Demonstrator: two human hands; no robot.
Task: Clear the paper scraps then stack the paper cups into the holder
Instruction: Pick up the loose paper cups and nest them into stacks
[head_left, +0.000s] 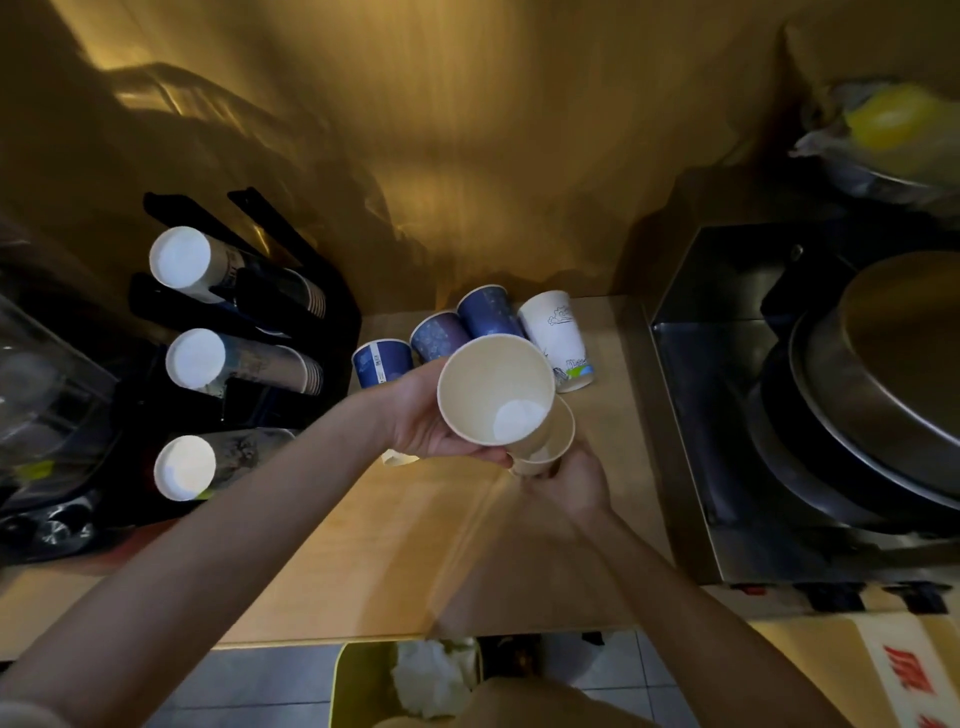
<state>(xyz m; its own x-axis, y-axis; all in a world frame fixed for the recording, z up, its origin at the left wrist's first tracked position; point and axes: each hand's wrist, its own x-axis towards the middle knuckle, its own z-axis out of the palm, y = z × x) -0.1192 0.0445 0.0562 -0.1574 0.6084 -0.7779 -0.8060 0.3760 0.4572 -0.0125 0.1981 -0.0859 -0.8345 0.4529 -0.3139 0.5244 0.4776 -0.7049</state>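
Note:
My left hand grips a cream paper cup tilted with its open mouth toward me. Just below it, my right hand holds a second cream cup, its mouth partly behind the first cup. Behind them on the wooden counter stand three blue cups and a white printed cup, all upside down. The black cup holder at the left carries three sideways stacks. A small paper scrap peeks out under my left wrist.
A yellow-green bin with crumpled white paper sits below the counter's front edge. A steel appliance with stacked metal pans fills the right side. A clear plastic container stands far left. A golden wall rises behind.

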